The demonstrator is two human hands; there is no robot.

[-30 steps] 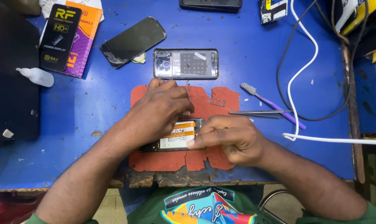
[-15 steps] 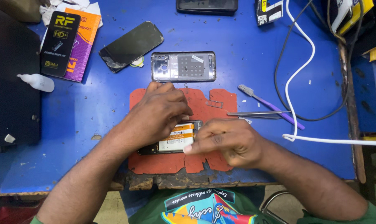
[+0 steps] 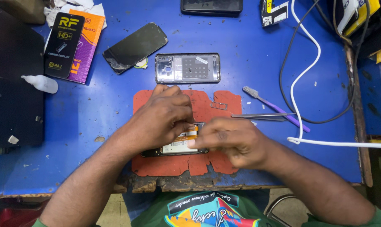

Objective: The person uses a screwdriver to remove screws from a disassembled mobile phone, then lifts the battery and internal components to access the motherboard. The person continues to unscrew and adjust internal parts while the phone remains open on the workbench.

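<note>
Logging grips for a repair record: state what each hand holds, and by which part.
Both hands rest on the opened phone on the red mat: left hand covers its upper part, right hand its right end. The fingertips' grip is hidden.

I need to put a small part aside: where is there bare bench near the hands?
Bare blue bench lies left of the red mat, below the black screen panel. Another patch sits between the phone frame and the white cable. It is crowded beside the right hand, by the tweezers and brush.

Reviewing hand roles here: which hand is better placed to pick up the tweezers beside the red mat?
Right. The right hand rests on the opened phone on the tweezers' side; the left hand would have to cross over it.
</note>
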